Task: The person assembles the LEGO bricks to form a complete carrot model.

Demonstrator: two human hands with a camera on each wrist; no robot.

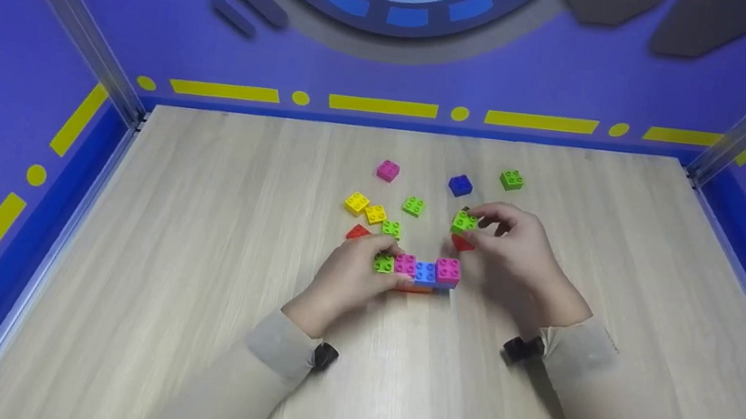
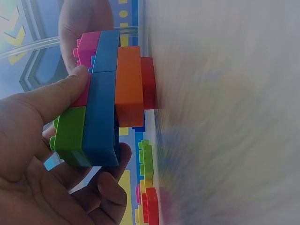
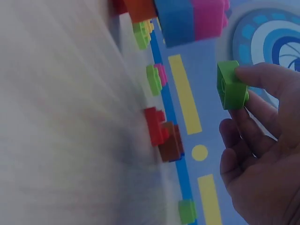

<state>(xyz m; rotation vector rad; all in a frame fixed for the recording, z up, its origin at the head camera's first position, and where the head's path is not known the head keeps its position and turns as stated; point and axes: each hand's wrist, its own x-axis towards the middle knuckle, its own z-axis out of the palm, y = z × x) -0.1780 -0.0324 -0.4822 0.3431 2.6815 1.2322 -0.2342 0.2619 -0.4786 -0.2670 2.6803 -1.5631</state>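
Note:
My left hand (image 1: 353, 270) grips the left end of a stack of toy building bricks (image 2: 102, 119), its thumb across the near side. The stack's top row has a green brick (image 2: 71, 133), two pink ones and light blue studs between the pinks. In the left wrist view, blue bricks lie under that row, then an orange brick (image 2: 129, 86) and a red one (image 2: 148, 82). My right hand (image 1: 521, 245) pinches a loose green brick (image 3: 233, 86) between thumb and fingers, above the table and beyond the stack's right end, apart from it.
Loose bricks lie beyond the hands: a pink (image 1: 388, 171), a dark blue (image 1: 460, 185), two yellow (image 1: 356, 203) and several green ones (image 1: 512, 179). A red (image 3: 152, 125) and a brown brick (image 3: 169, 143) lie below my right hand. Blue panels (image 1: 389, 76) wall the table (image 1: 215, 219).

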